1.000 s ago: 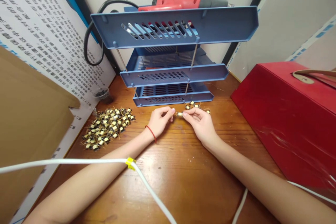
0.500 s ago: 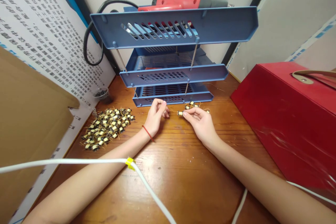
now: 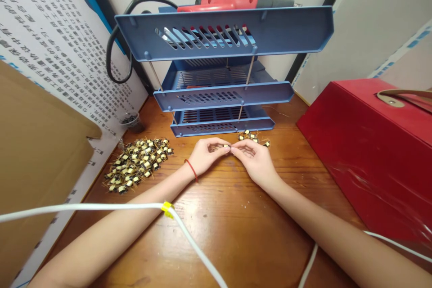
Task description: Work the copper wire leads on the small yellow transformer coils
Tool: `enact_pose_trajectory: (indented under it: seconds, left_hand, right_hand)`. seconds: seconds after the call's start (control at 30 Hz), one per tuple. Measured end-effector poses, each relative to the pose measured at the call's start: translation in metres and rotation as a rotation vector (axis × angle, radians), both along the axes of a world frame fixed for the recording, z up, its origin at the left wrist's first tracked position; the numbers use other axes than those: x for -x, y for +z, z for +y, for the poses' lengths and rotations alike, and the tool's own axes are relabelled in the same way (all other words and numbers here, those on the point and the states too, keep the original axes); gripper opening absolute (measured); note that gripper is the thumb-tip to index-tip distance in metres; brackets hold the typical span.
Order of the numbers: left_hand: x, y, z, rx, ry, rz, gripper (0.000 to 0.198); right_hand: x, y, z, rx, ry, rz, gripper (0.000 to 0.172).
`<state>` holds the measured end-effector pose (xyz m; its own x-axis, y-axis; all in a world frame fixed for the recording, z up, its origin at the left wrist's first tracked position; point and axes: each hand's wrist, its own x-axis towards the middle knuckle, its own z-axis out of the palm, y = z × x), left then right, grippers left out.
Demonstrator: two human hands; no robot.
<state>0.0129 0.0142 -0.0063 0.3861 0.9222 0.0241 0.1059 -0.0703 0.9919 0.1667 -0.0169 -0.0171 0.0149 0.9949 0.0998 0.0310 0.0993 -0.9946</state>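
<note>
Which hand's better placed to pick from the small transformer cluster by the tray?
Right, likely. The right hand sits directly below the small transformer cluster. The left hand is farther away, on the side toward the big transformer pile.
</note>
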Motion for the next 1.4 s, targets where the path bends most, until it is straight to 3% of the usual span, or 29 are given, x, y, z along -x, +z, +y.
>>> enact_pose_trajectory:
  seconds: [0.3,0.77,0.87,0.97,1.07,1.4]
  left_hand:
    - [-0.0033,0.0026,-0.0008,0.161,0.107,-0.146,0.033]
    - [-0.0018,0.0026,0.0006,0.150,0.160,-0.178,0.031]
    - [-0.0021,0.0027,-0.0001,0.144,0.147,-0.164,0.029]
    - [-0.0018,0.0010,-0.0006,0.130,0.111,-0.136,0.028]
    - [-0.0011,-0.0006,-0.0010,0.121,0.087,-0.103,0.029]
    - [-0.0023,0.0028,-0.0021,0.102,0.089,-0.070,0.027]
  right_hand:
    - [-0.0011,0.0012,0.0012,-0.026,0.017,-0.113,0.018]
    - [-0.0030,-0.0019,0.0031,-0.030,-0.081,-0.046,0.032]
    - [-0.0015,0.0003,0.0006,-0.052,-0.085,-0.056,0.026]
    - [0.0001,0.0031,-0.0029,-0.061,0.036,-0.149,0.022]
    - [0.0005,0.0034,-0.0041,-0.059,0.065,-0.199,0.015]
    - [-0.0014,-0.0043,0.0011,-0.037,0.050,-0.063,0.013]
